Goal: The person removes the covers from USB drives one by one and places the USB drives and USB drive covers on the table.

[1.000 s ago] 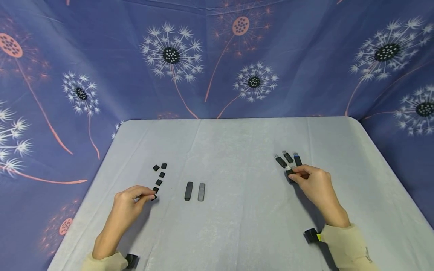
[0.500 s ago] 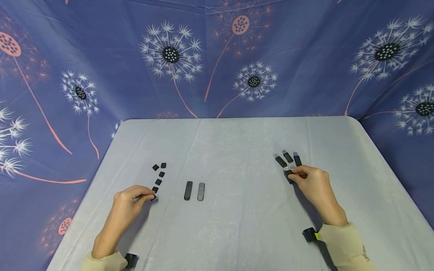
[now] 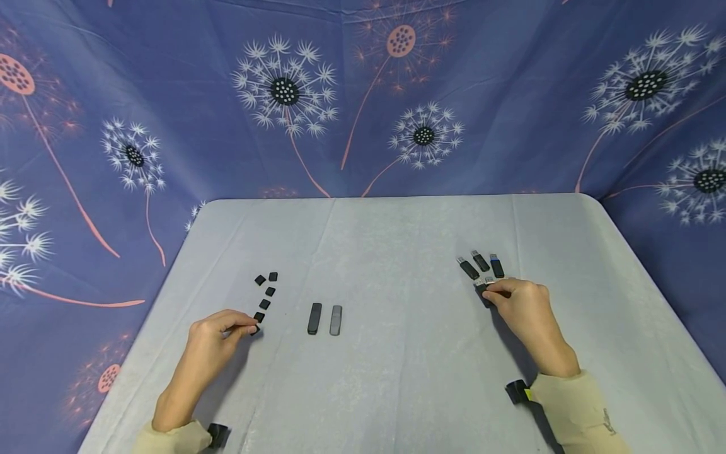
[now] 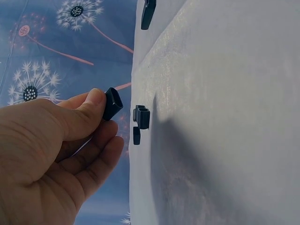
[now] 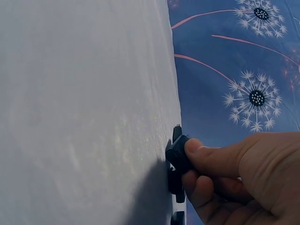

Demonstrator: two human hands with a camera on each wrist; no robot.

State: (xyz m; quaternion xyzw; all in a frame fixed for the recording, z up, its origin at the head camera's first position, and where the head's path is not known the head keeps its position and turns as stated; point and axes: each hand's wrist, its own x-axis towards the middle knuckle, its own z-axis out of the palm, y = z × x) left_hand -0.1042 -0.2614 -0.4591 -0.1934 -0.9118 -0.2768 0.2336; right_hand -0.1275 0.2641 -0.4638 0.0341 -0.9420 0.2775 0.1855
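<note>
Between thumb and fingertips my left hand (image 3: pixel 212 337) pinches a small black USB stick cap (image 4: pixel 113 104), its hollow end showing in the left wrist view. Several more black caps (image 3: pixel 264 304) lie in a loose line just beyond that hand. On the right side of the table, my right hand (image 3: pixel 524 315) pinches a black USB stick (image 5: pixel 178 153), partly covered by the fingers. Close beyond it lie uncapped black USB sticks with bare metal plugs: one at the left (image 3: pixel 468 269), one in the middle (image 3: pixel 480 260) and one with a blue plug insert (image 3: pixel 496 266).
A black stick-shaped piece (image 3: pixel 314 318) and a grey one (image 3: pixel 336 320) lie side by side between the hands. A pale cloth covers the table (image 3: pixel 397 378). Behind it hangs a blue curtain (image 3: pixel 499 94) with dandelion prints. Dark straps sit at both sleeves.
</note>
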